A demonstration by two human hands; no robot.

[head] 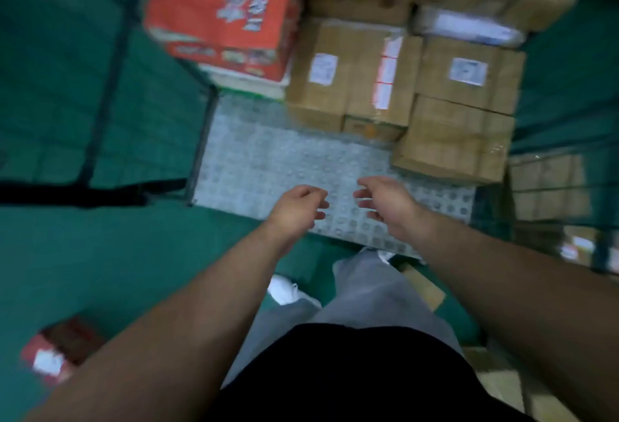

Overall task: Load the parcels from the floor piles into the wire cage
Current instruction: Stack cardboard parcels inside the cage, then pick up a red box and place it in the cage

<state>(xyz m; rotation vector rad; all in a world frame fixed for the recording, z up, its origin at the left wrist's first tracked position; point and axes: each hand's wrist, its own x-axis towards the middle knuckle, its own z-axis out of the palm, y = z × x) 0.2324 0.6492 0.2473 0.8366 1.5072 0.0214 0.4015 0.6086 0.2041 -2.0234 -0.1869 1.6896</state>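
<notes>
I note a green floor [83, 271]. Orange-red box [221, 9] with white lettering. Brown cardboard parcels [351, 86], white labels. Cage floor plate [284, 167] pale grey, dotted with circles.

Dim, greenish indoor light; motion blur smears the whole frame, worst on the red box [221, 9]; wide-angle bending at the edges.

On the wire cage's pale studded floor [268, 160], brown cardboard boxes [452, 140] sit along the far edge and a red carton stack [221, 9] fills the far left corner. A small red parcel [57, 351] lies on the green floor [83, 254] outside.
</notes>
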